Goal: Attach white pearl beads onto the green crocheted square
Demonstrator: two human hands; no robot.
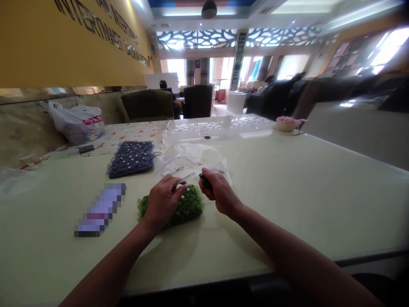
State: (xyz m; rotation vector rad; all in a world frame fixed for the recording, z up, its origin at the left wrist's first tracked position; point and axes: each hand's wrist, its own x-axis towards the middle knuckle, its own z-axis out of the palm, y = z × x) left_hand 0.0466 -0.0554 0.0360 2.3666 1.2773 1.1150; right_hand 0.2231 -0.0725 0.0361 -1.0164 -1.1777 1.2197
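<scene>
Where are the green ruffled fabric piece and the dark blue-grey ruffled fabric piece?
Green ruffled fabric piece [188, 207]: head view, frilled upper face.
Dark blue-grey ruffled fabric piece [131, 157]: head view, white-beaded upper face.

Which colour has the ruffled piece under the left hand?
The ruffled piece is green, with white beads; it shows in the head view.

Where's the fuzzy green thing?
In the head view, the green thing is on the table, below the middle and slightly left, just in front of the crumpled plastic and nearer the front edge than the blue one.
</scene>
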